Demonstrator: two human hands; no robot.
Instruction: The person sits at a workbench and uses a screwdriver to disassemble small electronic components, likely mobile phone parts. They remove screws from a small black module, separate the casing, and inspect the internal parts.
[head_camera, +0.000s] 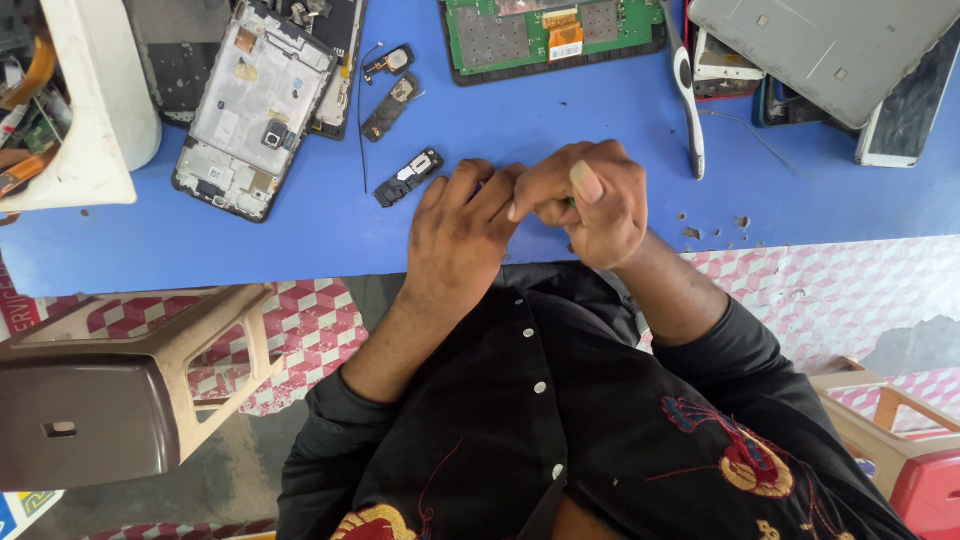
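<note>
Head view — our right hand (590, 200) pinches a small green part (571, 203), barely visible; left hand (462, 225) fingers touch it — blue table (600, 110) beneath.

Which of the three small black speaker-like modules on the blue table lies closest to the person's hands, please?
The lowest module, lying just left of the left hand. The other two lie farther up the table, beside the stripped phone frame.

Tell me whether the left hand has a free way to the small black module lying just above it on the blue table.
Probably yes. The left hand rests on the blue table, and the small black module lies just beyond its fingertips with only bare surface between. The right hand, pressed against it, is not in the way.
</note>
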